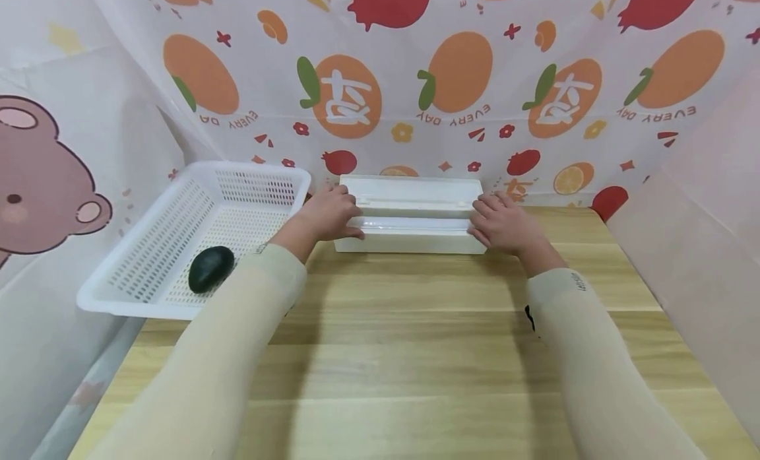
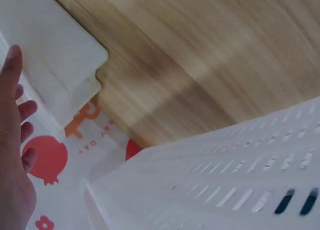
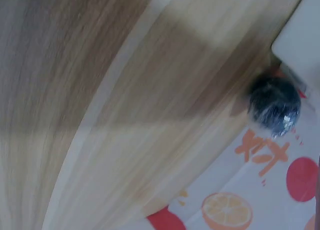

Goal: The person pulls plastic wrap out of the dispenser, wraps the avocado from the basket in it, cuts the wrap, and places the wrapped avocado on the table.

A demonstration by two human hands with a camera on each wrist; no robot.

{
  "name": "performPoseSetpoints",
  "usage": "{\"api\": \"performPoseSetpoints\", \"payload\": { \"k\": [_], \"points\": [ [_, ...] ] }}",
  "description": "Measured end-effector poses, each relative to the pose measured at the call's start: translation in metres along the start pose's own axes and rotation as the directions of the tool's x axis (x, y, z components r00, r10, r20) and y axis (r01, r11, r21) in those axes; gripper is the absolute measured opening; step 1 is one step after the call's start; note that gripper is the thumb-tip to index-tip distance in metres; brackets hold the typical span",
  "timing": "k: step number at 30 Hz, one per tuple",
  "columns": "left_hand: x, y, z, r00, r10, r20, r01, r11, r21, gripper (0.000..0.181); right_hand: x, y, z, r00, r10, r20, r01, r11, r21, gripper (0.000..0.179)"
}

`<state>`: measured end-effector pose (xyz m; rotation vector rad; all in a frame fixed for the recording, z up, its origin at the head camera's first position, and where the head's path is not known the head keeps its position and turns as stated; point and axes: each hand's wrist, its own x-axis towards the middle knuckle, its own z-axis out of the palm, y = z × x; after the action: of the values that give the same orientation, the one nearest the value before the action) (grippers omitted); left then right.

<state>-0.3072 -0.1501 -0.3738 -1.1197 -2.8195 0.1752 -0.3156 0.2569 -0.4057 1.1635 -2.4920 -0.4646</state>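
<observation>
A long white box [image 1: 410, 242] stands at the back of the table, its hinged lid [image 1: 410, 186] raised and leaning back. My left hand [image 1: 334, 212] grips its left end, thumb at the front and fingers by the lid. At the opposite end, my right hand [image 1: 501, 222] holds on with fingers curled over the lid's corner. The left wrist view shows the left hand [image 2: 12, 135] beside the box [image 2: 55, 45]. Beside the box corner [image 3: 302, 45] in the right wrist view sits a dark round thing [image 3: 274, 107] with a shiny, film-like surface.
A white perforated basket [image 1: 142, 309] stands at the left, with a dark green avocado [image 1: 210, 269] inside. Behind the box hangs a fruit-printed curtain [image 1: 410, 143]. Wooden tabletop [image 1: 410, 354] stretches between my forearms. White sheeting [image 1: 712, 202] borders the right side.
</observation>
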Motion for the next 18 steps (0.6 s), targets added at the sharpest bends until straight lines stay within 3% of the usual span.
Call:
{"api": "performPoseSetpoints", "payload": {
  "k": [3,7,13,18],
  "points": [
    [0.001,0.006,-0.003,1.0,-0.018,0.009,0.019,0.995,-0.101,0.028,0.006,-0.005,0.0,1.0,0.015,0.018,-0.016,0.999,0.031,0.032],
    [0.004,0.014,0.0,0.998,-0.054,0.012,0.055,0.969,-0.242,0.019,0.01,-0.013,0.002,0.998,0.057,0.011,-0.057,0.995,0.08,0.027],
    [0.004,0.02,0.007,0.99,-0.142,0.005,0.136,0.941,-0.309,0.018,0.015,-0.024,0.006,0.991,0.136,-0.021,-0.131,0.977,0.166,0.024],
    [-0.001,0.02,0.01,0.979,-0.206,0.015,0.196,0.903,-0.383,0.018,0.015,-0.03,0.006,0.978,0.208,-0.007,-0.198,0.94,0.278,0.024]
  ]
}}
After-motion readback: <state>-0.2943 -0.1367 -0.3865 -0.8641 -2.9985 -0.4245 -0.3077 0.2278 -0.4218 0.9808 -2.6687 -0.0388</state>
